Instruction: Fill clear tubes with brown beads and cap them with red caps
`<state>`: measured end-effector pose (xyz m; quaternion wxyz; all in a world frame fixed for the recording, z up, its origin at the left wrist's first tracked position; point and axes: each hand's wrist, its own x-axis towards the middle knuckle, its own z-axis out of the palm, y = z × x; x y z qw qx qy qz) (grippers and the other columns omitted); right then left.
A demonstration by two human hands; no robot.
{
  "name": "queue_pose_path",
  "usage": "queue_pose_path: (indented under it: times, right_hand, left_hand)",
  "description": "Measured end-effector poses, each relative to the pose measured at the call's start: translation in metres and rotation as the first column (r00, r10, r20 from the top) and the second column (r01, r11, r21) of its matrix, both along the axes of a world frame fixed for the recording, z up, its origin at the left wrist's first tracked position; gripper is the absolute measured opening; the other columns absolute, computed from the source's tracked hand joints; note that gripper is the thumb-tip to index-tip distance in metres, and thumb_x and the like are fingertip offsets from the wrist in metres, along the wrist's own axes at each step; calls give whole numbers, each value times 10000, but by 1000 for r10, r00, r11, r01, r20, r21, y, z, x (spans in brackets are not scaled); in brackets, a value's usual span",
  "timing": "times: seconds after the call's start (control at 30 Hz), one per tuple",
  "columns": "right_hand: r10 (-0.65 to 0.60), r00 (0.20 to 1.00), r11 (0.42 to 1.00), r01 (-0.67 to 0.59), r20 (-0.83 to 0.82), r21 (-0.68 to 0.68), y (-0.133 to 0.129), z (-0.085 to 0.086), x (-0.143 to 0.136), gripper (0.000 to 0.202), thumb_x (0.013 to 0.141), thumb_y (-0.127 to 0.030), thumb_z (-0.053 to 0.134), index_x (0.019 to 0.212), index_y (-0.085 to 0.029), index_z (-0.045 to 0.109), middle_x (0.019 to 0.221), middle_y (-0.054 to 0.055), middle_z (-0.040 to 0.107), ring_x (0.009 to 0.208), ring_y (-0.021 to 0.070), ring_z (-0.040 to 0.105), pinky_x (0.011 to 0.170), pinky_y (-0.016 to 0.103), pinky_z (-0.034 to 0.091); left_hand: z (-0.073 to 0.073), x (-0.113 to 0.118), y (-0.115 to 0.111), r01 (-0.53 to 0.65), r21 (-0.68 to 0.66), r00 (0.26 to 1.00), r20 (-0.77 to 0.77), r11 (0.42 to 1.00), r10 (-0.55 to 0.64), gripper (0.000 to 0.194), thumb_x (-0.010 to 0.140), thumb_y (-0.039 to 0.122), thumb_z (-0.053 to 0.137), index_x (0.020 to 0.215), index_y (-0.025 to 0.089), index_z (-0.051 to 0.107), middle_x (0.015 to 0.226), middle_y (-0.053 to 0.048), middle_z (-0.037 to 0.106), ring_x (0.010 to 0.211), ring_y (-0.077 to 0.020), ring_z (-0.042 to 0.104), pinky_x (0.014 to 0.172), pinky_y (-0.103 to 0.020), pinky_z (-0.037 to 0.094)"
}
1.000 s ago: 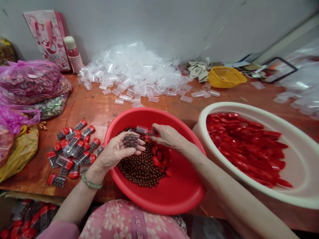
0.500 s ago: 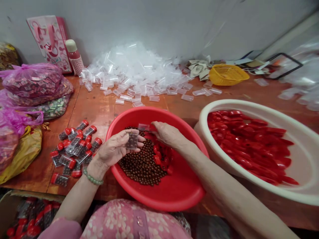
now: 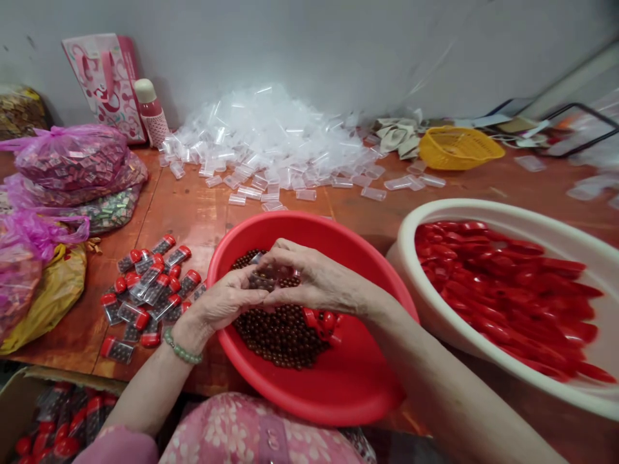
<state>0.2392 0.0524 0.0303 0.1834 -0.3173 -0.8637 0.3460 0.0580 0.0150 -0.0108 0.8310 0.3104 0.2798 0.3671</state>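
Clear plastic forms one bead-filled case [image 3: 262,282], grasped by the left hand [image 3: 227,299] over one red basin [image 3: 358,383] at the front edge of the desk [image 3: 181,201]; the right hand [image 3: 322,280] touches the left, its grip impossible to tell. One yellow basket [image 3: 438,153] sits near the back edge.
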Motion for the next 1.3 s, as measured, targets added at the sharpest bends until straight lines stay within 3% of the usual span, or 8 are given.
queue_pose_path:
  times: [0.13,0.27,0.43,0.67,0.87,0.97,1.07,1.3]
  right_hand:
    - [13,1000,993,-10,27,-115,3,2,-2,241,763,-343,735,828,-169,582,735,-26,534,650,107,461,597,234,356]
    - [2,999,981,6,43,-192,2,2,0,287,785,-371,692,698,-183,494,637,-50,448,585,91,378,545,224,294]
    - [-14,1000,975,11,-9,-223,1,-1,3,220,819,-339,632,737,-186,498,643,-47,436,591,95,377,556,229,307]
    - [-8,1000,964,2,-23,-266,2,1,1,271,795,-316,643,651,-190,451,613,-52,417,565,88,365,536,229,296]
    - [-44,993,947,8,-105,-322,4,-4,3,206,782,-327,660,905,-178,590,637,-57,457,600,96,431,598,233,370]
    - [-6,996,936,-28,-95,-352,7,-5,4,298,792,-311,657,1058,-182,616,801,-6,608,703,118,535,675,250,424]
    - [-6,993,911,-45,-122,-411,9,-4,5,324,783,-316,665,1074,-179,624,947,31,660,813,144,588,759,277,457]
    - [-48,989,886,-24,-143,-462,11,-6,4,319,756,-332,687,1035,-179,673,656,-46,514,578,87,437,569,231,378]
  left_hand:
    - [-1,0,1,64,8,998,-31,998,-63,417,661,151,772,1071,143,694,1021,-81,682,887,-145,616,823,-261,457]
    - [-1,-1,2,45,-18,997,-61,999,-46,343,652,174,782,979,126,688,898,-48,657,793,-119,605,776,-249,467]
    - [0,-1,3,49,-59,996,-70,997,-53,344,653,163,778,975,122,664,904,-51,655,793,-118,610,763,-241,469]
    - [0,-1,3,76,11,995,-69,997,-75,274,640,143,752,892,128,645,799,-24,654,711,-102,604,704,-228,455]
    - [0,-2,5,89,21,994,-59,996,-87,351,612,81,703,958,120,666,821,-44,686,726,-111,620,711,-221,486]
    - [-1,-4,5,128,43,992,1,991,-128,368,611,48,660,972,119,674,847,-67,714,774,-145,654,740,-250,512]
    - [-3,-7,5,159,49,984,72,986,-162,448,599,20,608,1030,133,661,940,-82,730,881,-195,683,811,-307,529]
    - [-8,-14,9,194,-10,969,160,981,-190,585,570,6,530,1133,125,636,1091,-118,711,1076,-274,654,953,-434,503]
